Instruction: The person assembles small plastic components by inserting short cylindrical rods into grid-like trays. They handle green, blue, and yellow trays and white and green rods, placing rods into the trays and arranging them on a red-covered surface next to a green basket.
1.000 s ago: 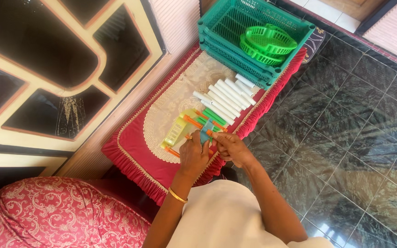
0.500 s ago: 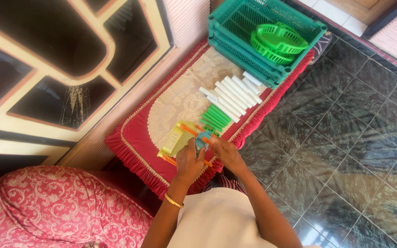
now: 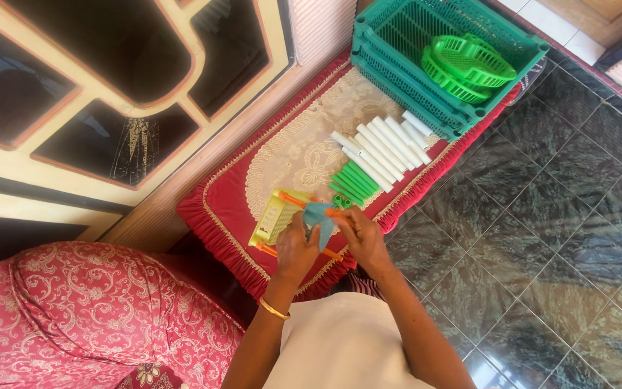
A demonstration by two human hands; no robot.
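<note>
Above the red-covered table [image 3: 217,209], left hand [image 3: 296,248] and right hand [image 3: 360,239] now pinch the blue plastic piece [image 3: 318,216] raised clear of the green rods [image 3: 350,184], fingers closed around it

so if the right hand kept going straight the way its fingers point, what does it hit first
Most likely the blue piece that the right hand and left hand already pinch between them. Beyond it lies the yellow slotted part, though depth is hard to judge.

Left hand [image 3: 298,248] and right hand [image 3: 360,238] — close together, fingers curled
</note>
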